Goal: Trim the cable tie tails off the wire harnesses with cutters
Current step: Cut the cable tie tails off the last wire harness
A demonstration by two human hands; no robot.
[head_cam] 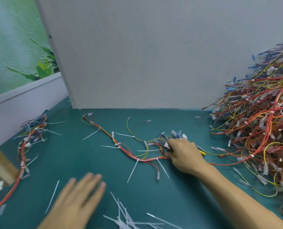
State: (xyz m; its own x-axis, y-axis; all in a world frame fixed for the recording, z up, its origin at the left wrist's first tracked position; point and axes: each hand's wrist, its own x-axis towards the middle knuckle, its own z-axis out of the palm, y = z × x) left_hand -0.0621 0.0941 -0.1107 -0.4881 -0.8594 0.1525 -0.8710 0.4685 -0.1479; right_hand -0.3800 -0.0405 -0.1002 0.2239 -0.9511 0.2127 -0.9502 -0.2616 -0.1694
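A wire harness point(125, 150) of red, orange and yellow wires lies across the middle of the green table, with several white cable tie tails sticking out of it. My right hand point(184, 154) grips the harness's right end at a bunch of connectors, and the yellow-handled cutters point(201, 150) are in the same hand, mostly hidden under it. My left hand point(78, 199) hovers flat and blurred over the table at the lower left, fingers straight, holding nothing.
A big heap of harnesses point(259, 126) fills the right side. Another harness point(28, 146) lies at the left by a wooden post point(0, 164). Cut tie tails point(129, 219) are scattered at the bottom. A grey panel point(137, 55) stands behind.
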